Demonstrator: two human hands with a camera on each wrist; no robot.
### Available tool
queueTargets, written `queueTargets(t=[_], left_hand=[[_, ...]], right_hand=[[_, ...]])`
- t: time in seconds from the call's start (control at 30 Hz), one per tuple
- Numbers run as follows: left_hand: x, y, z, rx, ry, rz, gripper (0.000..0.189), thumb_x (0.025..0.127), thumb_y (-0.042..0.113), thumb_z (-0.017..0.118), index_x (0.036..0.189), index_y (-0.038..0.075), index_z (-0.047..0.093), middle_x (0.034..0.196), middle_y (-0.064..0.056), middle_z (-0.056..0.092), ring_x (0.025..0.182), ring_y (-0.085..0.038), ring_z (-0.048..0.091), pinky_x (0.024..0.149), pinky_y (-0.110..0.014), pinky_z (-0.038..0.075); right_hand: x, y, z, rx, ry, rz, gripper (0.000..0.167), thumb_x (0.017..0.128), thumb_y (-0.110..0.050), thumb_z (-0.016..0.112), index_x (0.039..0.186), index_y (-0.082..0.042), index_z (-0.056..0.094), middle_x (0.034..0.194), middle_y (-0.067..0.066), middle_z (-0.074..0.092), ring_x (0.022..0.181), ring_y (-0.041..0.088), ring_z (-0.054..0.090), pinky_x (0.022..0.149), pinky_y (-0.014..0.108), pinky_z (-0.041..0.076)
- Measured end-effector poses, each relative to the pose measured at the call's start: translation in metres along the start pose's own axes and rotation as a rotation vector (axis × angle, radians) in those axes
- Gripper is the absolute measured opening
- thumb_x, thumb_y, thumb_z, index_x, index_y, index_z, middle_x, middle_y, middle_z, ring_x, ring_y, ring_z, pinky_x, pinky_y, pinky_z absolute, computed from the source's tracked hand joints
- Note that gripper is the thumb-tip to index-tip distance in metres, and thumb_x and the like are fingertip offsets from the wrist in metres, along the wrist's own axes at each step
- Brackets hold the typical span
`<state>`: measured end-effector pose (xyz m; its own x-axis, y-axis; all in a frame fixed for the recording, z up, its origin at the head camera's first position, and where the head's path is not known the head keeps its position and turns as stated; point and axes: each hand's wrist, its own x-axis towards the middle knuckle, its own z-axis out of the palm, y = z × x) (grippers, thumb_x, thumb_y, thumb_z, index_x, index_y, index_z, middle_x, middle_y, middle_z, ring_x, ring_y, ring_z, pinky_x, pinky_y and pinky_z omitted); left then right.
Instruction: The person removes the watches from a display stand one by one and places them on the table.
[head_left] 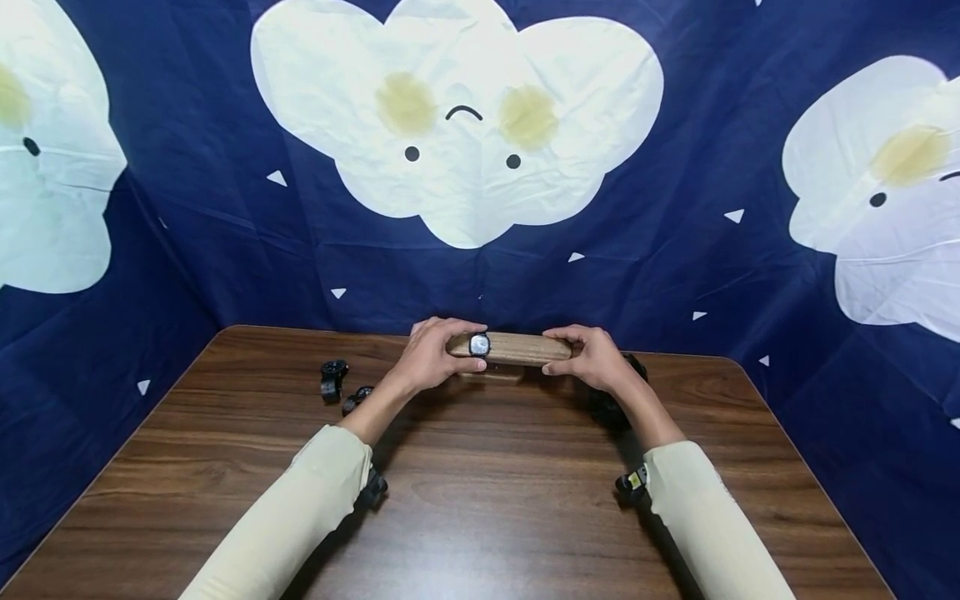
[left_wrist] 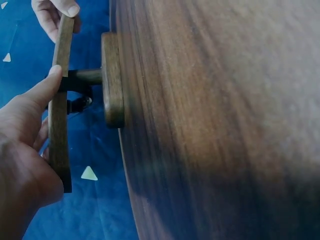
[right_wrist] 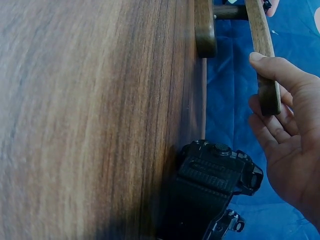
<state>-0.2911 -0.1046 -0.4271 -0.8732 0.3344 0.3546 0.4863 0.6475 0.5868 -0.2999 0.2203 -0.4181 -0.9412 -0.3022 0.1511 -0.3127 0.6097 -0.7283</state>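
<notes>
A wooden T-shaped watch stand stands at the table's far edge, its crossbar running left to right. One wristwatch with a pale dial and dark strap is around the bar, left of its middle. My left hand grips the bar's left end, thumb on the near side and fingertips beside the watch. At the other end, my right hand pinches the bar between thumb and fingers. A short post joins the bar to a rounded wooden base, seen in the left wrist view.
Left of the stand lie a black watch and another dark watch, partly behind the left forearm. Chunky black watches sit by the right hand. A blue cloth with cloud faces hangs just behind the wooden table.
</notes>
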Motion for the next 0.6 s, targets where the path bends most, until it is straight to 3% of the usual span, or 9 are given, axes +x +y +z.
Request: queueTargets(t=[0.6], left_hand=[[0.0007, -0.0021, 0.0041, 0.027, 0.055, 0.026, 0.063, 0.081, 0.035, 0.103, 0.139, 0.02, 0.082, 0.145, -0.005, 0.079, 0.136, -0.034, 0.068, 0.122, -0.058, 0.039]], right_hand=[[0.0004, -0.001, -0.0002, 0.003, -0.013, 0.011, 0.061, 0.087, -0.014, 0.099, 0.144, -0.007, 0.077, 0.139, 0.02, 0.077, 0.111, 0.031, 0.078, 0.091, 0.035, 0.06]])
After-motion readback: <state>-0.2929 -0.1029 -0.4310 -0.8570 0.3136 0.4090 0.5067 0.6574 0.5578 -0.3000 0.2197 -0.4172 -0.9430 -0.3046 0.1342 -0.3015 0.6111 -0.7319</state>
